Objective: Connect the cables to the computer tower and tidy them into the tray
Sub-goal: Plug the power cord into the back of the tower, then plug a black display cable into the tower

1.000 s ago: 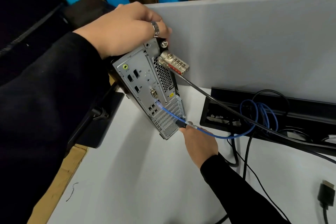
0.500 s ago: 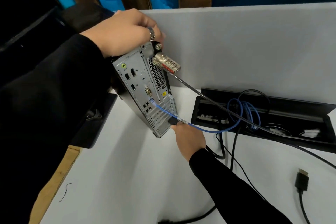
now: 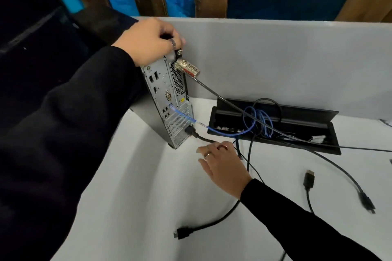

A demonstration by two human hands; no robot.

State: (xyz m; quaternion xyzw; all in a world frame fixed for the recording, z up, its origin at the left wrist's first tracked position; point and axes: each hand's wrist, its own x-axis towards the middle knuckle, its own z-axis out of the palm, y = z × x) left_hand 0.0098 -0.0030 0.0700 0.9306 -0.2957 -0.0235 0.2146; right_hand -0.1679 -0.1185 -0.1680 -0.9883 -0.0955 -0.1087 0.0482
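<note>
The person's left hand is clamping over the top rear corner of the computer tower, which is standing upright on the white desk against the grey partition. The right hand is hovering spread and empty just beside the black power cable plugged low in the back panel. The tower is looking heavy and rigid, best steadied from the top; the cables are limp, best taken by their stiff plugs. I am counting two cables seated, the blue network cable included, and three loose plugs lying on the desk. The cable tray is sitting open, near the tower.
</note>
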